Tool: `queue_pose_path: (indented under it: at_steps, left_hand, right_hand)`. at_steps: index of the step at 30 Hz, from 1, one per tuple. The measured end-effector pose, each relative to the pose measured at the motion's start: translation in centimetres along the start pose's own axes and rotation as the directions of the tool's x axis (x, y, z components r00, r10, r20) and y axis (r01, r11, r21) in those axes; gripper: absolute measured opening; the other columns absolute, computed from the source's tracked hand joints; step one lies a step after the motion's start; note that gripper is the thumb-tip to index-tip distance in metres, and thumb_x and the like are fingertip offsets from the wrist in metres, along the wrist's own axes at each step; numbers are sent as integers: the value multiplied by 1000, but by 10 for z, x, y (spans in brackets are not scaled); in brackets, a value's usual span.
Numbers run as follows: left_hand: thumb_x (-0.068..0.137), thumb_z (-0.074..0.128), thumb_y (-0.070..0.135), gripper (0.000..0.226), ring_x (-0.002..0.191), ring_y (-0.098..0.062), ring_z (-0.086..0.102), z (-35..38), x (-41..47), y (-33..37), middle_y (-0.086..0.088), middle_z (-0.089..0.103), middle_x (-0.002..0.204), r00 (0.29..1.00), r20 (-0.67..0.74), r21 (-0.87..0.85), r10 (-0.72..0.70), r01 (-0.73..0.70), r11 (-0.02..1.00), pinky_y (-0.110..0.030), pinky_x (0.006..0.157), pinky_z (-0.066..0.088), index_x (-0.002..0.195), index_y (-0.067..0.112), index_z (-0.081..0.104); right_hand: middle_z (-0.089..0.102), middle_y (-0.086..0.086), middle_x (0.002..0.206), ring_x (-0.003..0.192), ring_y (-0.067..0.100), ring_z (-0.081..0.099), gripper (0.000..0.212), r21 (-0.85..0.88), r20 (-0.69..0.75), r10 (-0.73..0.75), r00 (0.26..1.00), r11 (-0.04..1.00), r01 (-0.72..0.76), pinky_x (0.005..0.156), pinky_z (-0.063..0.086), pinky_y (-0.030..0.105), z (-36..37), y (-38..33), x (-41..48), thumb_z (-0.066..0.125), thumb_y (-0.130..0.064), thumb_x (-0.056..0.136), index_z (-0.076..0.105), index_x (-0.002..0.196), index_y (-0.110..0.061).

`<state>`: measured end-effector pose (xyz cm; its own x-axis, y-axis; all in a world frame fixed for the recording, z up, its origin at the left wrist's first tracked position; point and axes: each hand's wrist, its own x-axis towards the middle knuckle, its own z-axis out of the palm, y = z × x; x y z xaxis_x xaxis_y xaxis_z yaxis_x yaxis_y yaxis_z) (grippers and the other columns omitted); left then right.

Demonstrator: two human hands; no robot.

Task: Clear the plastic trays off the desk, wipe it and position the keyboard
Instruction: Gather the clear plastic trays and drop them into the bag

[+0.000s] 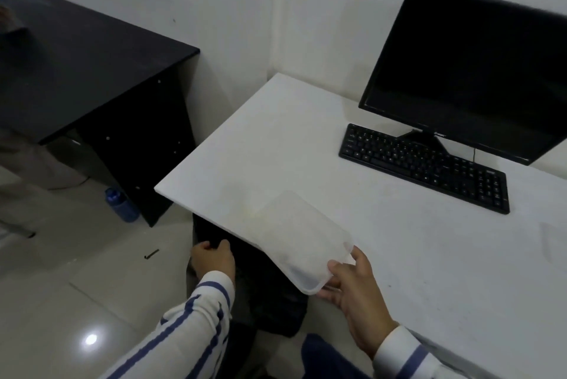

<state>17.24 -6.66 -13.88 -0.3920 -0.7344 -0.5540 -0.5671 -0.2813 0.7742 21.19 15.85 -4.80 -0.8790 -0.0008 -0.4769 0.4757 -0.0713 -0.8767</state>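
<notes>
A clear plastic tray (300, 240) sticks out over the front left edge of the white desk (399, 256). My right hand (349, 283) grips its near end, thumb on top and fingers underneath. My left hand (213, 259) holds the rim of a black bin (264, 292) that stands on the floor below the desk edge. A black keyboard (426, 167) lies at an angle in front of the dark monitor (469, 72), partly under its stand. A second faint clear tray (552, 243) lies at the desk's right edge.
A black desk (76, 72) stands to the left against the wall. A blue bottle (121, 205) sits on the tiled floor beside its leg. A small dark object (151, 253) lies on the floor.
</notes>
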Motion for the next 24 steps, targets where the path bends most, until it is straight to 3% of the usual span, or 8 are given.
queue_pose_path:
  at_steps: [5, 7, 10, 13, 16, 18, 21, 24]
  left_hand:
    - [71, 76, 44, 93, 123, -40, 47, 19, 15, -22, -23, 45, 138, 931, 97, 92, -353, 345, 934, -45, 105, 39, 140, -2, 33]
    - [79, 70, 45, 89, 124, -38, 47, 23, 18, -21, -24, 45, 138, 899, 157, 183, -408, 380, 907, -41, 105, 38, 139, -9, 31]
    - [100, 44, 23, 53, 132, -35, 40, 27, 30, -19, -25, 40, 143, 892, 244, 388, -379, 268, 882, -34, 106, 30, 136, -13, 34]
    - [104, 29, 16, 41, 135, -28, 39, 13, 53, -29, -17, 38, 148, 905, 288, 627, -314, 70, 776, -30, 108, 29, 140, -1, 36]
    - [101, 39, 18, 40, 131, -26, 44, -14, 52, -30, -13, 43, 144, 901, 349, 747, -256, -103, 656, -27, 105, 33, 138, 2, 42]
    - [97, 50, 22, 42, 127, -25, 48, -34, 50, -34, -11, 48, 140, 907, 352, 763, -230, -136, 632, -25, 103, 37, 134, 4, 46]
    - [96, 48, 20, 40, 123, -26, 51, -57, 47, -40, -14, 50, 136, 955, 219, 651, -199, 9, 759, -26, 101, 39, 133, 3, 44]
    - [100, 39, 20, 41, 121, -39, 50, -73, 39, -36, -27, 51, 132, 983, 60, 355, -171, 139, 925, -39, 100, 40, 129, -9, 46]
  right_hand:
    - [60, 5, 109, 95, 19, 66, 44, -153, 8, -100, 995, 983, 100, 82, 57, 44, 7, 0, -9, 60, -14, 89, 46, 118, -43]
    - [59, -5, 111, 96, 12, 64, 47, -247, 28, -147, 989, 957, 149, 85, 56, 42, 8, 0, -13, 64, -24, 85, 43, 120, -47]
    - [56, -15, 114, 94, -2, 61, 52, -347, 74, -204, 976, 913, 217, 83, 53, 23, 13, 2, -15, 68, -25, 84, 38, 120, -49]
    - [52, -14, 121, 103, -2, 58, 60, -425, 164, -240, 957, 858, 288, 79, 49, 11, 19, 9, -15, 69, -18, 83, 36, 118, -53]
    - [46, -17, 125, 111, -1, 52, 61, -494, 260, -274, 926, 786, 372, 86, 48, 14, 30, 14, -11, 71, -21, 80, 36, 120, -52]
    - [37, -30, 124, 114, -6, 46, 60, -556, 366, -279, 888, 699, 449, 89, 45, 11, 42, 15, -9, 70, -30, 80, 33, 119, -56]
    - [28, -38, 123, 118, -9, 38, 55, -630, 515, -257, 818, 534, 564, 97, 38, 11, 58, 18, -3, 60, -45, 80, 25, 121, -57]
    - [37, -23, 129, 124, 4, 38, 59, -688, 513, -186, 838, 496, 531, 104, 38, 26, 73, 34, 11, 62, -43, 83, 30, 133, -39]
